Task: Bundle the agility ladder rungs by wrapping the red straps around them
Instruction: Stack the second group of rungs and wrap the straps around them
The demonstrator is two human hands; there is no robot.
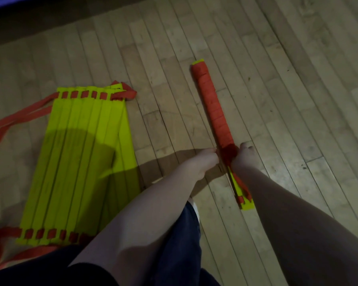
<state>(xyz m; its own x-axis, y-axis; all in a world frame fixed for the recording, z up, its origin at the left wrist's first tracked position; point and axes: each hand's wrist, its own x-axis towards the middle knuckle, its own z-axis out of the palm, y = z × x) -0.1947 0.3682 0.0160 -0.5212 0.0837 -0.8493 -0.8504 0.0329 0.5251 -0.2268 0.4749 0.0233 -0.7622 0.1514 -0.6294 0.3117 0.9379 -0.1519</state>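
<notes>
A stack of yellow ladder rungs lies on the wooden floor as a long bundle (212, 104), wound in red strap from its far end down to my hands. Its near end (245, 204) shows bare yellow with a loose strap tail lying on it. My left hand (201, 162) pinches the strap at the bundle's left side. On the right side, my right hand (245, 156) grips the wrapped bundle. A second set of yellow rungs (79, 153) lies flat side by side to the left, threaded on red straps.
Loose red strap loops (19, 117) trail off to the left of the flat rungs, and more strap (0, 252) is bunched at the bottom left. My dark-clothed legs (180, 244) fill the bottom edge. Wooden floorboards (298, 79) spread to the right.
</notes>
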